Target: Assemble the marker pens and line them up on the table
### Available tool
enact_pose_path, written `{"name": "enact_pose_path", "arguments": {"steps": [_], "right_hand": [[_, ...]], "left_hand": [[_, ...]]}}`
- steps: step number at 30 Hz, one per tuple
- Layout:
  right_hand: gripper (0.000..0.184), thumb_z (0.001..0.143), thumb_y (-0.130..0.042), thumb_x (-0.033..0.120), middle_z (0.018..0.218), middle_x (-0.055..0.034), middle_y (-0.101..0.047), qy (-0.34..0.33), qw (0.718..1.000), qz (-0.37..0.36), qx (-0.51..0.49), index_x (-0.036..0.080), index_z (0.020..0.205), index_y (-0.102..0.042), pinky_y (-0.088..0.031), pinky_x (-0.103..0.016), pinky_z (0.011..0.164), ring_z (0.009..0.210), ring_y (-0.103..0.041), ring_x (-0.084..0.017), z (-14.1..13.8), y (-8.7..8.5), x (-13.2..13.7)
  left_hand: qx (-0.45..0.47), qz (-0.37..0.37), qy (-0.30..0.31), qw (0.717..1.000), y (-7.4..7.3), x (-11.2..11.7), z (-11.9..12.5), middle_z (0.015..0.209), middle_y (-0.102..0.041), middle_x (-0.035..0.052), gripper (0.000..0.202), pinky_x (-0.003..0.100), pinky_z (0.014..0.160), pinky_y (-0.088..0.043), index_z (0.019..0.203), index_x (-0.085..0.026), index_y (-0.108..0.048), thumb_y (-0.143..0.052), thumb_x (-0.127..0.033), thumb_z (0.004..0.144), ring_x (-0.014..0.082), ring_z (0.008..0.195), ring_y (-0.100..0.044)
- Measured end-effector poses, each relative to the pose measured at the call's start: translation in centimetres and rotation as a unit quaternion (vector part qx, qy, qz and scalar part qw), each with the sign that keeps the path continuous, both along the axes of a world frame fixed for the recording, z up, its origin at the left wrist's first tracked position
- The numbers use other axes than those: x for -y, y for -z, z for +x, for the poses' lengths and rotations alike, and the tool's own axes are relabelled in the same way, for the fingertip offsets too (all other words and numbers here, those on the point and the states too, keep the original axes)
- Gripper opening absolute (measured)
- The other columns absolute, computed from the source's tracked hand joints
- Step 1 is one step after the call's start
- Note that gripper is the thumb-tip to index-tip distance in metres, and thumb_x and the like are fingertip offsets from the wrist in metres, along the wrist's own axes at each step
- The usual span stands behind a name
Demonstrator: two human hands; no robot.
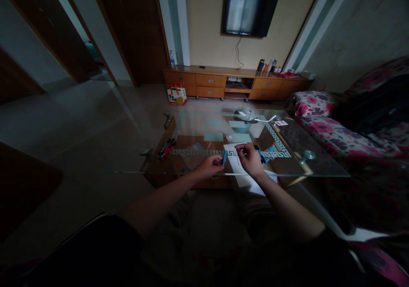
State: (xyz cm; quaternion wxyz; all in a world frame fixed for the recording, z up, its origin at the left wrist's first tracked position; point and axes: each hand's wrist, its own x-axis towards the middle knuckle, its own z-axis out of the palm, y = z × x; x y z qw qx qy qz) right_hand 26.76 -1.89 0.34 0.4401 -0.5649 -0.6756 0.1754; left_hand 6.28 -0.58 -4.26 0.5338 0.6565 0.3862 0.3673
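My left hand (211,166) is closed around a short blue pen barrel (224,157), held upright over the front edge of the glass table. Just to its right, my right hand (251,160) has its fingers pinched together. A thin dark stick, perhaps a pen refill (238,160), hangs at those fingertips; it is too small to make out surely. The two hands are a short way apart. Beneath them lies a white sheet of paper (234,167). Several blue and black pens (260,155) lie beside my right hand, partly hidden by it.
On the left of the glass table (191,123) lies a bunch of red, blue and black pens (166,149). A bin with a plastic bag (246,114) is behind the hands. A floral sofa (322,125) stands right; a TV cabinet (209,80) is at the back.
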Motion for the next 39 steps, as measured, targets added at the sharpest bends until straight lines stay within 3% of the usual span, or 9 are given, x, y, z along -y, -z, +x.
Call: {"name": "enact_pose_path", "arguments": {"steps": [4,11,14,18,25,31,35,39], "right_hand": [[0.024,0.087,-0.053,0.025,0.092,-0.0079,-0.072,0.024,0.99,-0.074,0.12,0.015,0.102,-0.069,-0.049,-0.026,0.074,0.074,-0.064,-0.016,1.0,0.1,0.0],[0.035,0.086,-0.059,0.022,0.097,-0.012,-0.074,-0.046,0.94,-0.187,0.281,0.01,0.117,-0.068,-0.046,-0.025,0.084,0.088,-0.068,-0.02,1.1,2.0,0.0],[0.04,0.085,-0.058,0.02,0.101,-0.0154,-0.074,-0.05,0.919,-0.204,0.333,0.007,0.122,-0.065,-0.045,-0.026,0.088,0.098,-0.067,-0.023,1.1,2.4,0.0],[0.031,0.084,-0.056,0.017,0.105,-0.0193,-0.072,-0.049,0.901,-0.207,0.378,0.006,0.11,-0.069,-0.044,-0.027,0.091,0.105,-0.065,-0.025,1.0,2.2,0.2],[0.032,0.085,-0.059,0.021,0.103,-0.0176,-0.072,-0.052,0.903,-0.204,0.375,0.009,0.112,-0.07,-0.044,-0.028,0.092,0.102,-0.066,-0.025,1.1,2.5,0.1],[0.021,0.084,-0.061,0.023,0.094,-0.0127,-0.074,-0.039,0.922,-0.19,0.335,0.014,0.095,-0.076,-0.046,-0.026,0.087,0.094,-0.067,-0.022,1.4,2.9,-0.4],[0.027,0.084,-0.063,0.023,0.094,-0.0134,-0.074,-0.032,0.922,-0.19,0.336,0.012,0.106,-0.073,-0.045,-0.027,0.09,0.098,-0.067,-0.023,1.3,3.3,-0.6],[0.028,0.082,-0.064,0.025,0.097,-0.0136,-0.074,-0.028,0.918,-0.211,0.336,0.013,0.106,-0.072,-0.047,-0.027,0.088,0.095,-0.067,-0.022,1.2,3.6,-0.7]], "left_hand": [[0.006,-0.01,-0.005,1.0,0.0,0.0,0.0,0.079,-0.067,0.003,0.021,0.023,0.067,-0.048,0.09,-0.013,-0.068,-0.072,-0.017,0.07,0.0134,0.072,-0.062],[0.022,-0.023,-0.01,0.999,0.1,0.0,0.1,0.081,-0.067,0.0034,0.023,0.024,0.068,-0.048,0.09,-0.013,-0.067,-0.074,-0.018,0.069,0.0141,0.074,-0.062],[0.027,-0.027,-0.007,0.999,-0.2,0.1,0.1,0.08,-0.067,0.0036,0.021,0.025,0.07,-0.049,0.089,-0.013,-0.066,-0.073,-0.016,0.07,0.0149,0.076,-0.063],[0.019,-0.02,-0.01,1.0,-0.4,0.2,0.1,0.081,-0.068,0.0046,0.019,0.027,0.07,-0.05,0.09,-0.012,-0.066,-0.07,-0.014,0.071,0.0158,0.076,-0.064],[0.02,-0.024,-0.001,1.0,-0.2,0.1,0.1,0.08,-0.068,0.004,0.02,0.025,0.069,-0.05,0.089,-0.013,-0.065,-0.072,-0.016,0.071,0.0147,0.074,-0.065],[0.016,-0.015,-0.001,1.0,0.2,-0.1,0.0,0.08,-0.069,0.0041,0.021,0.025,0.067,-0.05,0.092,-0.013,-0.066,-0.07,-0.015,0.071,0.0146,0.073,-0.065],[0.016,-0.013,0.0,1.0,0.2,0.0,0.0,0.079,-0.069,0.0041,0.02,0.025,0.067,-0.05,0.09,-0.012,-0.066,-0.071,-0.015,0.071,0.0147,0.073,-0.065],[0.016,-0.014,0.004,1.0,0.1,0.0,0.1,0.079,-0.069,0.0043,0.021,0.025,0.067,-0.05,0.089,-0.012,-0.066,-0.073,-0.016,0.07,0.015,0.072,-0.065]]}}
